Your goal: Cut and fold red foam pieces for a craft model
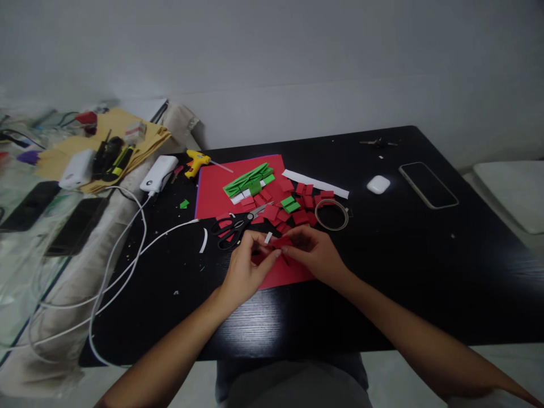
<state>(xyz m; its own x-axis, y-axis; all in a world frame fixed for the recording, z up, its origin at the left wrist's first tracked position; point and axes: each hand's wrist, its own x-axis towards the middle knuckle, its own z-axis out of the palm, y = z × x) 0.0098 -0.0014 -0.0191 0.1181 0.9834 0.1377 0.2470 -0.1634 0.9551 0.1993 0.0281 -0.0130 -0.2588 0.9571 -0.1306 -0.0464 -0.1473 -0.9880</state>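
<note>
Near the middle of the black table, my left hand (250, 266) and my right hand (317, 254) meet over red paper, both closed on a small red paper piece (281, 242). A small white strip (268, 238) stands at my left fingertips. Just beyond the hands lie several folded red pieces (271, 212) and a folded green piece (290, 204). Black-handled scissors (233, 228) rest to the left of them, and a roll of tape (332, 215) lies to the right. Behind, green folded strips (249, 179) lie on a red sheet (212, 190).
A yellow glue gun (196, 163) and a white power bank (158, 174) with a looping white cable (144, 226) are at the left. A white strip (317, 183), an earbud case (378, 184), keys (378, 143) and a phone (428, 185) lie farther back and right.
</note>
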